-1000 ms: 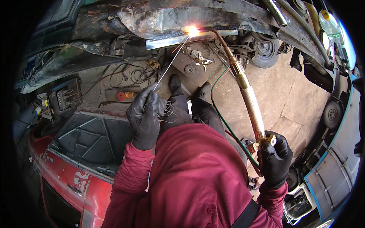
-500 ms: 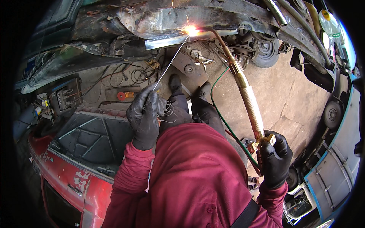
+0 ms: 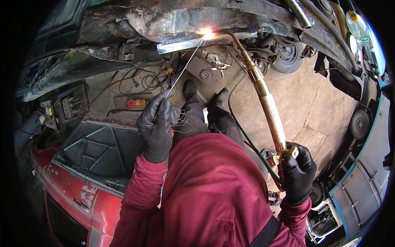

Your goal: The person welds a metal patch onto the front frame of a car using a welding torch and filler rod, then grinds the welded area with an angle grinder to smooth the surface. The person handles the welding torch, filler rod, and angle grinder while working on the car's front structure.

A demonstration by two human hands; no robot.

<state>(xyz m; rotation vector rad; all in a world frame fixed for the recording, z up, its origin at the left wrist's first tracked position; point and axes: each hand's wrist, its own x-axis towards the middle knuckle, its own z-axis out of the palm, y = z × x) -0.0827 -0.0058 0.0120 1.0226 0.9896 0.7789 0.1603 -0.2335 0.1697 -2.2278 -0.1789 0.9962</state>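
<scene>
My left hand (image 3: 158,125), in a black glove, is closed on a thin welding rod (image 3: 186,68). The rod slants up and away, and its loose curled end shows beside my fingers. Black-gloved as well, my right hand (image 3: 299,173) is wrapped round the valve end of a brass gas welding torch (image 3: 269,113). The torch's bent tip and the rod's far end meet at a bright glow. That glow lies at the upper edge of a light metal strip (image 3: 181,45), against the scorched, rusty vehicle body panel (image 3: 160,20). The glare hides the joint itself.
Green and red hoses (image 3: 231,99) hang from the torch beside my legs. Cables (image 3: 142,80) and an orange-and-red grinder-like tool (image 3: 135,103) lie on the concrete floor. A red car (image 3: 96,206) stands at left, a bluish panel (image 3: 362,185) at right.
The flying sparks around the glow have died down. Both hands, the rod and the torch stay practically in place.
</scene>
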